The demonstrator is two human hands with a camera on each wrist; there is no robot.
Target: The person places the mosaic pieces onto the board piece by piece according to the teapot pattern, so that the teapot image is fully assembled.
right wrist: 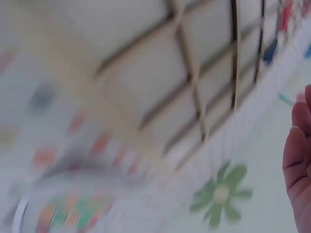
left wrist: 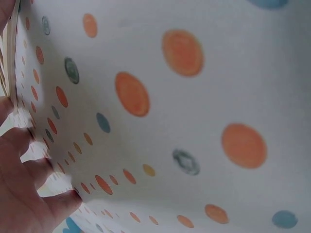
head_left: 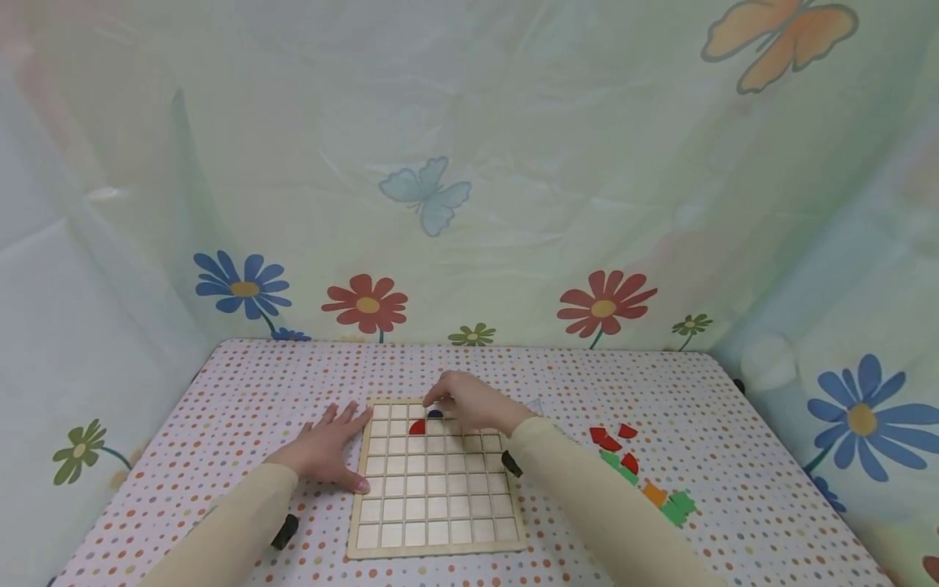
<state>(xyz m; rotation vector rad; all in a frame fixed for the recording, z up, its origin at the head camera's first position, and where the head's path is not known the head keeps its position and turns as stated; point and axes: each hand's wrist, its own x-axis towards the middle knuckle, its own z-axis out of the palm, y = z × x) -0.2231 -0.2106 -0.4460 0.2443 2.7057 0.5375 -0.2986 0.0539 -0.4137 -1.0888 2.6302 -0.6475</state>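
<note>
A pale wooden grid board [head_left: 436, 509] lies on the dotted table cover. My left hand [head_left: 326, 444] rests at its left edge, fingers spread, with the thumb on the frame. Near the far edge, a red rounded piece [head_left: 417, 427] and a dark blue piece [head_left: 435, 414] sit in neighbouring cells. Just above the dark blue piece is my right hand [head_left: 473, 399], its fingers bent downward and nothing visible between them. The right wrist view shows that hand [right wrist: 297, 160] at the right edge, apart from the blue piece [right wrist: 270, 52]; part of it is out of frame.
Right of the board lie loose red pieces [head_left: 628, 430], green pieces [head_left: 678, 507] and an orange piece [head_left: 654, 494], partly beside my right sleeve. A clear object [head_left: 535, 405] shows behind the right forearm, mostly hidden. A printed curtain [head_left: 513, 204] hangs behind the table.
</note>
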